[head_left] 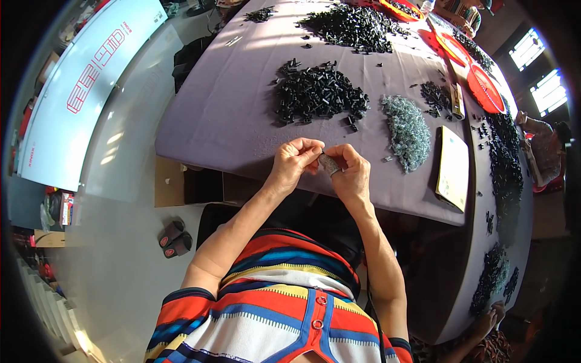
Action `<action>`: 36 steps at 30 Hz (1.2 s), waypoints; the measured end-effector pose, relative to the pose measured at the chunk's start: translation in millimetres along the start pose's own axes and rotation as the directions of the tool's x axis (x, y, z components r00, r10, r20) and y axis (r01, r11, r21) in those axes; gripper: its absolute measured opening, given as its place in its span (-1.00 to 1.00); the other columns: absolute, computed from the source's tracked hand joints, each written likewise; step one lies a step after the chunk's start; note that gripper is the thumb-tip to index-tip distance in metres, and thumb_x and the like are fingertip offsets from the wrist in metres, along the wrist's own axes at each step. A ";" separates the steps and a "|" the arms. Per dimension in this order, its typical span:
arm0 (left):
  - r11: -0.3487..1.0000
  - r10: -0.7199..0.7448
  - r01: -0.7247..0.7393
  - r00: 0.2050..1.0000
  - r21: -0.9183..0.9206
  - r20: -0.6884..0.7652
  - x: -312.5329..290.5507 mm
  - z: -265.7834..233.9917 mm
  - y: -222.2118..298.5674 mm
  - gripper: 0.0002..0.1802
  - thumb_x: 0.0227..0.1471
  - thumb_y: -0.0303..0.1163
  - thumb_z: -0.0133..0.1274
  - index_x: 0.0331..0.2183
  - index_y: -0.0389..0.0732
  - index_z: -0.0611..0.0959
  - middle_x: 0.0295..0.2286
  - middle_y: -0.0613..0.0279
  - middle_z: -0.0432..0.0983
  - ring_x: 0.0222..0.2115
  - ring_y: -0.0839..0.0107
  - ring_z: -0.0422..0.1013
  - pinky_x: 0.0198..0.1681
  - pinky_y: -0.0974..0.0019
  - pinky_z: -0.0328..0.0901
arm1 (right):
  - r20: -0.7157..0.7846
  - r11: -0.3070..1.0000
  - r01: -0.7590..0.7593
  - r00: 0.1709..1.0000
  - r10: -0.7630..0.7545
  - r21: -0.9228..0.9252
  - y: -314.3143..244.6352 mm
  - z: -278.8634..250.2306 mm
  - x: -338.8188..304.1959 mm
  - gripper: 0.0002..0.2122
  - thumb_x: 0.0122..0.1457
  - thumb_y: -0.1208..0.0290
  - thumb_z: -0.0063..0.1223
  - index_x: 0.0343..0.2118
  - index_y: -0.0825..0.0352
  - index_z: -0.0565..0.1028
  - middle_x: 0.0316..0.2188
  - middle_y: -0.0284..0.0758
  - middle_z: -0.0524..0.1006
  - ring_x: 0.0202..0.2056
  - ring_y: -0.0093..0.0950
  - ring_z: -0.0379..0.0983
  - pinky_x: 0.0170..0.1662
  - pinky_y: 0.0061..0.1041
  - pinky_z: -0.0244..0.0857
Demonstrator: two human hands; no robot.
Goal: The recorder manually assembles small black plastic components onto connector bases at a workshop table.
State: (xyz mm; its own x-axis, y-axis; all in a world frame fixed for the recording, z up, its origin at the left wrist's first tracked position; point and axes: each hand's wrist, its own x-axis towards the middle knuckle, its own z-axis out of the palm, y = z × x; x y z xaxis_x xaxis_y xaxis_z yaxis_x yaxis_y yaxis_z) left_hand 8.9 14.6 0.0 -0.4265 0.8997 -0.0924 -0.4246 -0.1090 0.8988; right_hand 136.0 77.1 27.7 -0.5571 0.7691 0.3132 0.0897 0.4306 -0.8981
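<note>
The person's left hand (289, 163) and right hand (354, 174) meet above the near edge of the cloth-covered surface (218, 115). Thumb and fingers of each are drawn together in a pinch, fingertips touching or nearly so; whatever sits between them is too small to make out. A grey speckled piece (328, 164) shows at the right hand's fingers, though whether it is gripped or wrapped around one cannot be told. Just beyond the hands lies a heap of small black tubular pieces (321, 94). To its right is a pile of clear pieces (408, 133), with a yellowish flat pad (452, 169) beside that, near the surface's edge.
</note>
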 end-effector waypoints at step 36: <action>0.924 -0.141 0.165 0.985 -0.345 0.095 1.2 -5.4 6.3 -0.88 0.07 -0.48 -0.02 -0.31 -0.26 0.55 -0.49 0.21 0.45 -0.57 0.59 0.34 -0.51 0.50 0.27 | 0.249 0.800 0.356 0.932 -0.265 -0.483 36.5 -35.0 36.3 -0.60 -0.29 0.74 -0.08 -0.26 0.40 0.48 -0.17 -0.20 0.42 -0.13 -0.20 0.29 -0.03 -0.36 0.19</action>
State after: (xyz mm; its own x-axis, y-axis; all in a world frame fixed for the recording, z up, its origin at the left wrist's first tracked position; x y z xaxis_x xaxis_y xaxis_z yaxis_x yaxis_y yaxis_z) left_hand 1.3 12.7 3.3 -0.2849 0.9421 -0.1770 -0.7384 -0.0979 0.6673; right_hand 147.9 137.2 17.2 -0.7480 0.4850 0.4530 0.2719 0.8466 -0.4575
